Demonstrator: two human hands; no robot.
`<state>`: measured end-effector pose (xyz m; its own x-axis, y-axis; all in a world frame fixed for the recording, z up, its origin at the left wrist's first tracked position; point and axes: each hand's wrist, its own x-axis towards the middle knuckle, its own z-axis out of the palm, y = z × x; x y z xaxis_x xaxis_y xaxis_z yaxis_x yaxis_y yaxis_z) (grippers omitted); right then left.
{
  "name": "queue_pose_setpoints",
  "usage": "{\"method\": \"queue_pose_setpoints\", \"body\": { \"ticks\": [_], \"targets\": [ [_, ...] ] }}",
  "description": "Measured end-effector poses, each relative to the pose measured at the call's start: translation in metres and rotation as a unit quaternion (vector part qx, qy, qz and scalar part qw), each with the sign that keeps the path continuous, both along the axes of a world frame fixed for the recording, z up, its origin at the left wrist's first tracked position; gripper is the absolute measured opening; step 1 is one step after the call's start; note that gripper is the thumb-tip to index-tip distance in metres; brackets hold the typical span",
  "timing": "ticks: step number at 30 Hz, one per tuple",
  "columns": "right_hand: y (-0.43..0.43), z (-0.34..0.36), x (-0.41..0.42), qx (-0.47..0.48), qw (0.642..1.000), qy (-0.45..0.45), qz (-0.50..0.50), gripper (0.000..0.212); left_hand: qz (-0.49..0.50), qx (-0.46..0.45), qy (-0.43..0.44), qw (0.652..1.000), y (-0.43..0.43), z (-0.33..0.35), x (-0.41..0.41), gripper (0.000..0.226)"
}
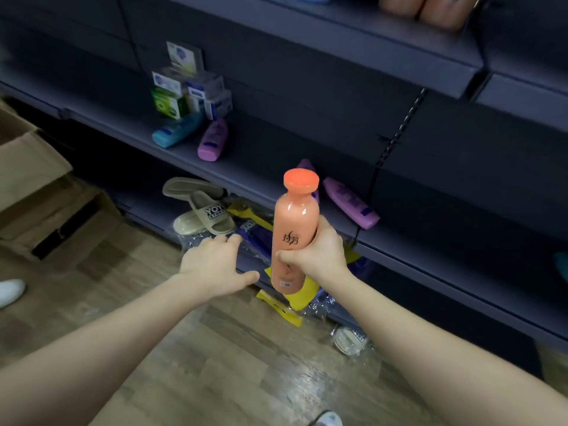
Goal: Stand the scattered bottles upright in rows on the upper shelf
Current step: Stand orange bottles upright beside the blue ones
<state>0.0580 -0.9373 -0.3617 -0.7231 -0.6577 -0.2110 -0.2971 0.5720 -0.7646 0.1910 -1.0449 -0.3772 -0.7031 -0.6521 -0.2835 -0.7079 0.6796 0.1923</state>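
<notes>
Dark grey shop shelving is filling the upper and right parts of the frame, standing over a wood-patterned floor. At the centre, the right hand [316, 256] is wrapping closed around the lower middle of an orange bottle [294, 238], holding it upright in the air in front of the shelves. The left hand [212, 265] is hovering just left of it, fingers spread and holding nothing.

The bottle is looking full of opaque liquid, so it is probably fairly heavy for its size, with a stiff, smooth plastic wall that could slip. The present mid-body grip seems sound, since the narrow neck under the broad cap [301, 179] offers less purchase.

The upper shelf [384, 53] is running across the top of the frame; peach bottles [427, 9] are already showing at its top right edge. On the middle shelf, a blue bottle [176, 130] and purple bottles [213, 139] [350, 202] are lying on their sides, with small boxes [190, 87] stacked behind at upper left. The front lip of the upper shelf is jutting out, likely the thing to clear when lifting. Slippers [203, 210] and plastic-wrapped packs [285, 293] are cluttering the floor below; cardboard boxes [33, 186] are sitting at the left.
</notes>
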Motion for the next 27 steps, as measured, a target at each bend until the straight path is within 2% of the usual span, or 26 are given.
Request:
{"method": "queue_pose_setpoints", "body": {
  "ticks": [16,27],
  "targets": [
    [-0.025,0.169,0.045,-0.078,0.995,0.055,-0.004,0.053,-0.002,-0.014,0.092,0.996,-0.03,0.157,0.041,0.062],
    [0.005,0.269,0.032,-0.112,0.99,0.083,-0.03,0.048,-0.048,-0.056,0.147,0.986,-0.003,0.241,0.014,0.072]
  ]
}}
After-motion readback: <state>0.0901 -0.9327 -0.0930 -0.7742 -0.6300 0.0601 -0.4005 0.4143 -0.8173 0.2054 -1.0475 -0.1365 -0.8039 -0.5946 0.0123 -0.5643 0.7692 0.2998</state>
